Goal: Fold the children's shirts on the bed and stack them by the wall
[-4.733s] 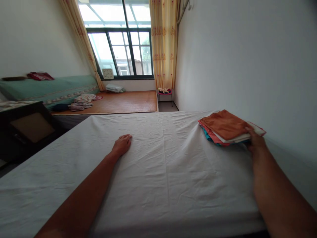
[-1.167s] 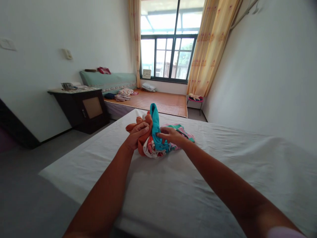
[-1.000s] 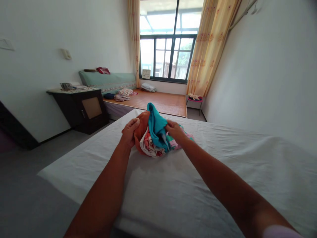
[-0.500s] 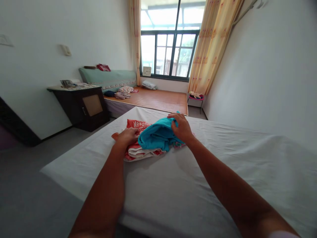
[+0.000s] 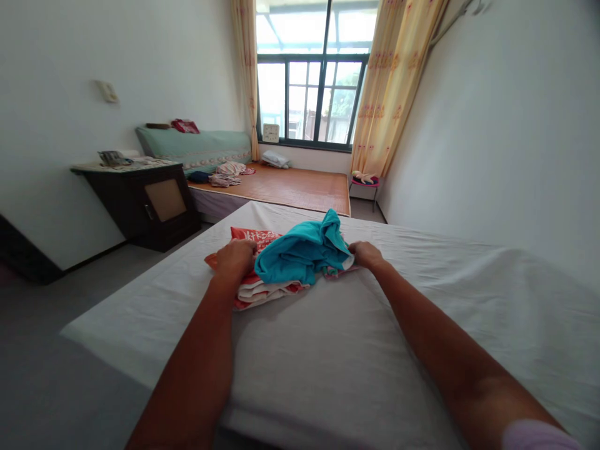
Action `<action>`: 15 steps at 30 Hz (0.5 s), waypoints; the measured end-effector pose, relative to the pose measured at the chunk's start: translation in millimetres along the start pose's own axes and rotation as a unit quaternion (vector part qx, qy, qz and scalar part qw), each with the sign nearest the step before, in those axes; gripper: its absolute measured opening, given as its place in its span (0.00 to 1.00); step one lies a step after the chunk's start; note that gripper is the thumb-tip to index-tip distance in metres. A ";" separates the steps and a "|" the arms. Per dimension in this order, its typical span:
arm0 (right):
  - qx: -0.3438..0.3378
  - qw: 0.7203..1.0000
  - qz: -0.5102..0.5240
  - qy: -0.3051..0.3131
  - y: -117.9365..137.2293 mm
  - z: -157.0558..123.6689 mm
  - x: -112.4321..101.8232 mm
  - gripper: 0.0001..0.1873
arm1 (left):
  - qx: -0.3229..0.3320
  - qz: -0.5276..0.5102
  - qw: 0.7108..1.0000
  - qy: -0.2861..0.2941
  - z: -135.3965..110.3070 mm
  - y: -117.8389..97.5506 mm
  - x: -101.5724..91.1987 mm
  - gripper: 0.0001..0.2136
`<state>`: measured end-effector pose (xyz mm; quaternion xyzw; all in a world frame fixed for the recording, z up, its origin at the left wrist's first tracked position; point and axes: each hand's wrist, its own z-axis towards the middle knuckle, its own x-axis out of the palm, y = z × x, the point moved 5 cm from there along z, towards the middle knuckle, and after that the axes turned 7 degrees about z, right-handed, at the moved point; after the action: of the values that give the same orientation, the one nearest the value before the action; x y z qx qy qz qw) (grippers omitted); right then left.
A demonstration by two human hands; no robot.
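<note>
A loose pile of clothes lies on the white bed sheet (image 5: 365, 356) in front of me. A crumpled teal garment (image 5: 302, 250) sits on top of it. Under it lies a red and white cloth with white lettering (image 5: 257, 289). My left hand (image 5: 234, 257) is curled down on the pile's left side, gripping the red cloth. My right hand (image 5: 365, 255) is at the pile's right edge, fingers pinched on a striped pink-and-green cloth that is mostly hidden under the teal one.
A dark wooden cabinet (image 5: 140, 203) stands left of the bed across grey floor. Beyond is a platform with a bamboo mat (image 5: 290, 186), a green cushion and some clothes. A window with yellow curtains (image 5: 384, 94) is at the far end. A white wall runs along the right.
The bundle was held up between both hands a second ago; it now lies spread on the sheet. My right hand slid from atop the teal garment to the pile's right edge.
</note>
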<state>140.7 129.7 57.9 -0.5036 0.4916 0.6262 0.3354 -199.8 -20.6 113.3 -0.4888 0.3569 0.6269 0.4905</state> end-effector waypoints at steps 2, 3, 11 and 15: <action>0.001 0.999 -0.034 0.002 6.1 0.4 -2.2 0.11 | 0.001 -0.001 0.999 -0.034 -3.1 -2.2 -8.7 0.07; 0.001 0.999 -0.044 0.005 8.1 1.2 -3.8 0.10 | 0.001 -0.002 0.999 -0.054 -4.4 -2.9 -13.2 0.07; -0.027 1.000 -0.004 -0.013 -1.1 11.0 -15.0 0.08 | -0.044 -0.124 0.952 -0.276 -9.9 11.2 -70.4 0.04; -0.025 0.954 0.267 -0.130 1.0 17.8 -46.7 0.08 | -0.040 -0.349 0.849 -0.395 -2.9 34.5 -102.7 0.04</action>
<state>146.9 149.9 103.2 -0.2760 0.5448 0.7651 0.2041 -228.2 -59.7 210.4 -0.3112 -0.0864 0.5687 0.7565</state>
